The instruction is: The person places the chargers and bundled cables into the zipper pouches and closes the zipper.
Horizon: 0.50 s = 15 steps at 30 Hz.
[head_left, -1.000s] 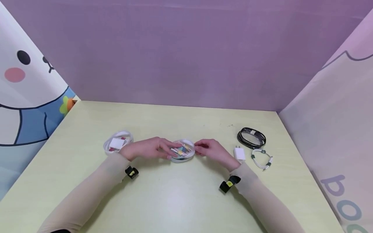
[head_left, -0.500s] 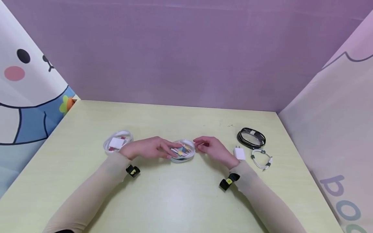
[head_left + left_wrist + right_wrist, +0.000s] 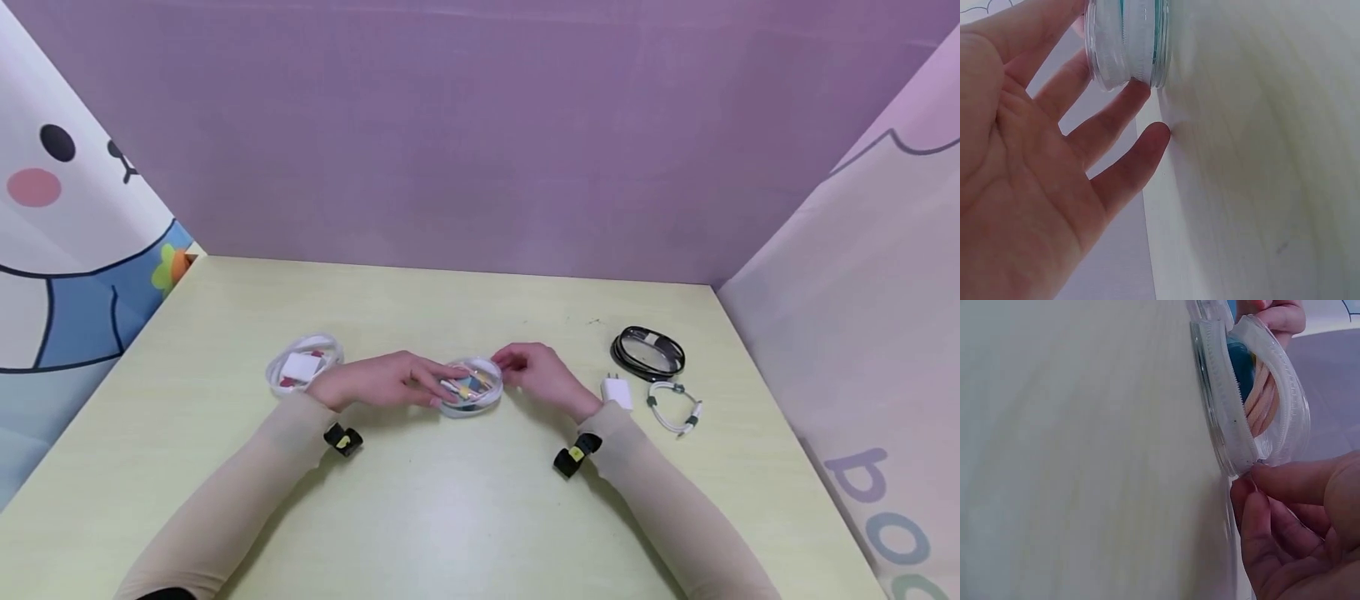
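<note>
A round clear zip pouch (image 3: 487, 403) with a white zipper band lies mid-table between both hands. Through its top, cable ends and a blue patch show. In the right wrist view its zipper stands partly unzipped, baring a peach-coloured cable (image 3: 1264, 403) and a teal item (image 3: 1242, 374). My left hand (image 3: 386, 379) holds the pouch from the left, index finger over the top; its other fingertips meet the side wall in the left wrist view. At the right edge, the thumb and index finger of my right hand (image 3: 540, 377) pinch at the zipper's end, the pull itself hidden.
Left of my left hand lies another clear round pouch (image 3: 279, 382) with a white block and red bits inside. On the right are a white charger plug (image 3: 617, 392), a white cable loop (image 3: 656, 415) with dark ties and a black coiled cable (image 3: 621, 358). Fabric walls surround the table.
My right hand has shifted slightly away from me and to the left, round the pouch's right edge. The left hand and pouch stay in place.
</note>
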Each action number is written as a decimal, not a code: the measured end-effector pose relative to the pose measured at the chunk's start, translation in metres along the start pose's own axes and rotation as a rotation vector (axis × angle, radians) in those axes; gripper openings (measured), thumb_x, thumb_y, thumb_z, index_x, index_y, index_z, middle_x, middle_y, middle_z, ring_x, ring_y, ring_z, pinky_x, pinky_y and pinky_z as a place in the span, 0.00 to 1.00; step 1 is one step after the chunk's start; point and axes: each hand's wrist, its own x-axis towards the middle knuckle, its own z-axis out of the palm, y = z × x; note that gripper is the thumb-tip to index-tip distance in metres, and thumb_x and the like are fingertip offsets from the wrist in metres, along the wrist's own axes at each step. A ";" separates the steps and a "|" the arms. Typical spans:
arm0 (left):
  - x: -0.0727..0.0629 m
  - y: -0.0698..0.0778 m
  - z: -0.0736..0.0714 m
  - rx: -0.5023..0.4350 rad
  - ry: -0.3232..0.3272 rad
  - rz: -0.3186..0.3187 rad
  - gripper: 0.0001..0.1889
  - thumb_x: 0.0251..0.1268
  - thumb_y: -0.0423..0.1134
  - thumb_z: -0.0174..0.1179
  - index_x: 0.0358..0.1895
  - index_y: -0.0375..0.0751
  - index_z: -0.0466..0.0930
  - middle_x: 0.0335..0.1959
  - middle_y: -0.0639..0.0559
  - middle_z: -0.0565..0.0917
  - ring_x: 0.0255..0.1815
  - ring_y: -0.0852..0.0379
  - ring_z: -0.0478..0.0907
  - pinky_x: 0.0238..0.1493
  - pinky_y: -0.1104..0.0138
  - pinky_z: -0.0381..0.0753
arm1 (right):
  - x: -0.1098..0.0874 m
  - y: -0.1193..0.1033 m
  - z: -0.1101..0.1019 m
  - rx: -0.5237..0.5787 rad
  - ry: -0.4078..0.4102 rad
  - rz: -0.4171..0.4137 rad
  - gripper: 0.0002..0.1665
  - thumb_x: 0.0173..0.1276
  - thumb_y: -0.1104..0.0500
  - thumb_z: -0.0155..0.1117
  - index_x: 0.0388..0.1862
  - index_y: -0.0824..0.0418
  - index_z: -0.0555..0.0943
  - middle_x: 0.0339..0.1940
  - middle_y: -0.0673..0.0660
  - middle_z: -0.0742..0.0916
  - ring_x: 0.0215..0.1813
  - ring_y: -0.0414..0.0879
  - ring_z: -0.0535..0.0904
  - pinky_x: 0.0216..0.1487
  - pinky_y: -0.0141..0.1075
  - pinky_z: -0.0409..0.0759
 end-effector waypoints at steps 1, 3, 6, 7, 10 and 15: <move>0.000 0.000 0.000 0.003 0.003 0.004 0.15 0.68 0.35 0.64 0.56 0.51 0.86 0.73 0.54 0.68 0.77 0.48 0.57 0.72 0.52 0.61 | 0.000 0.000 0.000 -0.009 0.010 0.006 0.14 0.66 0.70 0.66 0.49 0.60 0.85 0.39 0.50 0.87 0.44 0.45 0.82 0.52 0.41 0.79; 0.000 0.001 0.001 -0.001 0.007 0.005 0.15 0.68 0.34 0.64 0.55 0.50 0.86 0.73 0.54 0.69 0.77 0.49 0.57 0.72 0.52 0.61 | 0.000 -0.001 0.000 -0.033 0.020 0.017 0.12 0.66 0.69 0.66 0.47 0.59 0.86 0.38 0.49 0.87 0.44 0.44 0.82 0.52 0.41 0.79; 0.000 0.002 0.002 -0.005 0.020 0.003 0.14 0.68 0.35 0.64 0.55 0.50 0.87 0.72 0.54 0.70 0.76 0.49 0.58 0.71 0.53 0.62 | 0.000 -0.002 0.000 -0.080 0.002 0.021 0.10 0.68 0.68 0.65 0.46 0.60 0.86 0.38 0.50 0.87 0.44 0.44 0.81 0.52 0.43 0.78; 0.001 0.002 0.002 -0.004 0.027 0.004 0.14 0.69 0.35 0.63 0.54 0.50 0.87 0.72 0.54 0.71 0.76 0.49 0.59 0.71 0.53 0.62 | 0.000 -0.003 0.000 -0.098 -0.006 0.018 0.10 0.69 0.67 0.64 0.46 0.60 0.86 0.39 0.51 0.87 0.44 0.45 0.81 0.52 0.43 0.78; 0.002 0.001 0.004 -0.003 0.056 0.014 0.12 0.69 0.35 0.63 0.52 0.49 0.88 0.70 0.53 0.73 0.74 0.49 0.63 0.70 0.53 0.65 | -0.001 -0.006 0.000 -0.162 -0.013 0.014 0.08 0.70 0.66 0.63 0.45 0.61 0.86 0.39 0.52 0.87 0.43 0.45 0.81 0.51 0.43 0.79; 0.005 0.001 0.005 0.049 0.114 0.041 0.10 0.67 0.33 0.64 0.47 0.50 0.88 0.66 0.53 0.77 0.70 0.50 0.68 0.67 0.53 0.68 | -0.003 -0.012 0.002 -0.215 0.008 0.038 0.04 0.72 0.63 0.63 0.40 0.61 0.85 0.35 0.51 0.85 0.38 0.44 0.78 0.44 0.39 0.79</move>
